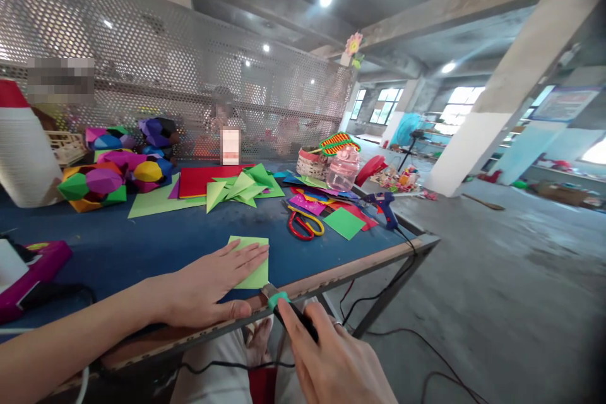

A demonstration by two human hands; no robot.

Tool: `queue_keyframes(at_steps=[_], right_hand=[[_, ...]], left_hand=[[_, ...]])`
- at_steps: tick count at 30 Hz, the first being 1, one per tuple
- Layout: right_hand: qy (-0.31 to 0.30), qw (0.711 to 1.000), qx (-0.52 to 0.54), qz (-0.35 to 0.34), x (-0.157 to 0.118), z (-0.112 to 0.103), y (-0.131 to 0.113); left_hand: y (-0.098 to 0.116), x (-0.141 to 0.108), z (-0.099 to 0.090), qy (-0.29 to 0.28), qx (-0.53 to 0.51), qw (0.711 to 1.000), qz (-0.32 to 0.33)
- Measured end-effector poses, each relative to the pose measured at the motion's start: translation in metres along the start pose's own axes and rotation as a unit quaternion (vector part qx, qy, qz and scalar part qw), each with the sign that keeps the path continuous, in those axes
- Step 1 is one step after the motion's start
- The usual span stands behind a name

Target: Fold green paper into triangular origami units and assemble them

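Light-green paper [255, 276], square-looking, lies near the front edge of the blue worktop [177, 243] — left grip [215, 278] is spread flat over its left part, not closed on anything. Right grip [326, 347] is wrapped around a black-handled cutter [279, 300] with a teal collar, metal end at the paper's lower right corner.

Risks, my guess: left thumb sits just beside the metal end, so a slip could nick it. Legs [208, 369] are under the edge too, so a tool skidding off could head their way. Light or uneven palm pressure could let the sheet twist and tear or go crooked. Glue gun [386, 205] is by the far right corner, cord [402, 237] running over the edge; a snag could drag it off.

Hard to make out: whether the metal end touches the paper or slides under it; fold lines and layers; the paper's left side, under the palm. Most of the cutter's handle is behind right-hand fingers, right wrist cut off at the bottom. Magenta object [52, 265] at far left is cropped — can't identify.
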State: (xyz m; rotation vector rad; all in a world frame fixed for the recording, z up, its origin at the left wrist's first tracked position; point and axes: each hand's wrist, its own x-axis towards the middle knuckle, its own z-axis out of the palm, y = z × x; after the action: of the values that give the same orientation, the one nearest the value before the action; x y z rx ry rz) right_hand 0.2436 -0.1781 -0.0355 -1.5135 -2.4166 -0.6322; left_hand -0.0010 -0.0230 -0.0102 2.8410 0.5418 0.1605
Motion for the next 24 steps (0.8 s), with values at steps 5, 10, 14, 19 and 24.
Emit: queue_keyframes(at_steps=[5,10,14,19,24], right_hand=[[-0.030,0.999,0.014,-0.002,0.006,0.000,0.003],[-0.056,0.998,0.014,-0.014,0.002,-0.004,0.014],[-0.077,0.997,0.011,-0.016,0.002,-0.011,0.021],[-0.087,0.996,0.005,-0.015,0.008,-0.014,0.019],[-0.097,0.995,0.013,-0.011,0.002,-0.013,0.020]], left_hand=[[-0.001,-0.001,0.002,0.003,0.004,1.000,-0.003],[0.004,0.002,-0.003,-0.031,-0.001,0.999,-0.027],[0.008,0.003,-0.007,-0.057,0.002,0.997,-0.047],[0.006,0.002,-0.005,-0.040,-0.003,0.999,-0.032],[0.000,-0.001,0.000,-0.027,-0.004,0.999,-0.025]])
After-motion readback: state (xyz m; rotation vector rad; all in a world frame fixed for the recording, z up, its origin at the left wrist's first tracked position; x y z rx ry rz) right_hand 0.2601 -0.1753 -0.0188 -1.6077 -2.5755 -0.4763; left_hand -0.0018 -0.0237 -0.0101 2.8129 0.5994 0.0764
